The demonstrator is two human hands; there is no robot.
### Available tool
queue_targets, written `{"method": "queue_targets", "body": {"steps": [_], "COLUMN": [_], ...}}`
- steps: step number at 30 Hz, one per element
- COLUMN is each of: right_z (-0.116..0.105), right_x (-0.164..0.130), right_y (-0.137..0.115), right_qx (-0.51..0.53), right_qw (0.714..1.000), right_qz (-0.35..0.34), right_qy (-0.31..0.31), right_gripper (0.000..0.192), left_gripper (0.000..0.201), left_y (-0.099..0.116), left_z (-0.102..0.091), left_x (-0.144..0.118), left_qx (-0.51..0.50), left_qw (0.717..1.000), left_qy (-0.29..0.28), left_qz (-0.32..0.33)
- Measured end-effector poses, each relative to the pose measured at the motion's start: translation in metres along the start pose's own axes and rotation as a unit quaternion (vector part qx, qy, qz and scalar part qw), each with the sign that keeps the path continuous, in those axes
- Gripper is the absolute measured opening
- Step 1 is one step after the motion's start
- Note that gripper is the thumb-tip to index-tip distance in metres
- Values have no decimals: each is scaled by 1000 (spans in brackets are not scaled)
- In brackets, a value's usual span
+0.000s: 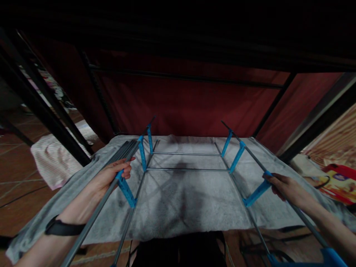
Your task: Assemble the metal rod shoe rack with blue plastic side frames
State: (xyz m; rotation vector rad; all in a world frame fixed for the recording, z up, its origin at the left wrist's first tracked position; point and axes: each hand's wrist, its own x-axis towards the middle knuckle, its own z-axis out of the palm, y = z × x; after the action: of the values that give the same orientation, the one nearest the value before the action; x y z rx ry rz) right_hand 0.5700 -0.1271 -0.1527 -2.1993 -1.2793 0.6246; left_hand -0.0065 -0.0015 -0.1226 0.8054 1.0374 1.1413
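A metal rod frame with blue plastic connectors lies over a grey fabric sheet [180, 207]. My left hand [112, 174] grips the left upper rod [91, 222] at a blue connector [125, 189]. My right hand [283, 185] grips the right upper rod [306, 222] at another blue connector [257, 193]. Two thin cross rods [186, 169] join the two sides farther back. A black band is on my left wrist [62, 227].
Dark red fabric walls [189, 104] on black poles enclose the back and sides. A bundle of loose grey rods [122, 150] lies on the sheet at left. A pale striped cloth [52, 159] lies on the tiled floor at left, a red and yellow bag [338, 183] at right.
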Motion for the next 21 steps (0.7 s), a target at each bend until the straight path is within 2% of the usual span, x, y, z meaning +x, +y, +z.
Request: {"method": "queue_targets", "body": {"steps": [6,12,18,21], "right_z": [4,6,6,8], "right_x": [1,-4,-10,-9], "right_y": [-9,-16,-20,-21], "right_qx": [19,14,-9,10], "right_qw": [1000,1000,1000,1000], "right_qz": [5,11,9,10], "right_qy": [3,-20,-1,-6], "right_gripper": [44,44,42,42], "left_gripper": [36,30,34,38], "left_y": [-1,-5,-8,-7], "left_z": [-3,-6,-23,-24], "left_x": [4,0,3,3], "left_qx": [-15,-15,-23,-16], "left_qw": [1000,999,1000,1000], "left_qy": [13,44,11,16], "left_qz": [-14,-17,-10,-14]}}
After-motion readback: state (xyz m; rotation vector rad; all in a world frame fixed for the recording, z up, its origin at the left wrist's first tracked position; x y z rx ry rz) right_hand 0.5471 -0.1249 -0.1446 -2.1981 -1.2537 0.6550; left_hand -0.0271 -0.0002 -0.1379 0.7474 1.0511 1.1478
